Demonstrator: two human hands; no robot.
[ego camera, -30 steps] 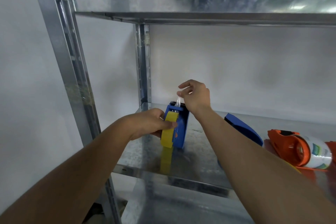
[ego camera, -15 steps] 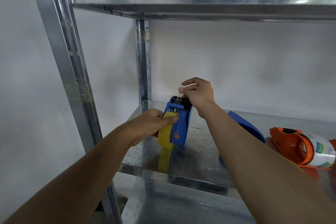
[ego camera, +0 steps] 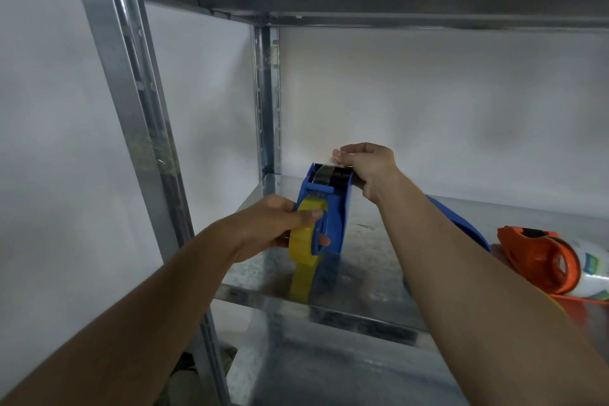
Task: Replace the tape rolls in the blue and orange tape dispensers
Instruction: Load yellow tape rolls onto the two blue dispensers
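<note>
Head view: the blue dispenser (ego camera: 329,208) stood on end on the shelf (ego camera: 372,260). The left hand (ego camera: 270,227) gripped its body and yellow roll (ego camera: 304,242), fingers curled round both. The right hand (ego camera: 365,168) pinched the tape end (ego camera: 331,160) at the blade. The rigid plastic shell probably suited a firm grip; the thin film looked sticky and flimsy, best held by its edge. The orange dispenser (ego camera: 540,260) lay well to the right.

A tape dispenser (ego camera: 331,208) is standing on the shelf (ego camera: 369,260), near its left rear post (ego camera: 267,102). A tape roll (ego camera: 304,237) is sitting against the dispenser's left side. The left hand (ego camera: 276,226) is gripping the roll and dispenser from the left; the right hand (ego camera: 369,168) is pinching tape at the dispenser's top, behind the roll. A second dispenser (ego camera: 540,262) is lying well to the right, holding a roll (ego camera: 593,269)
</note>
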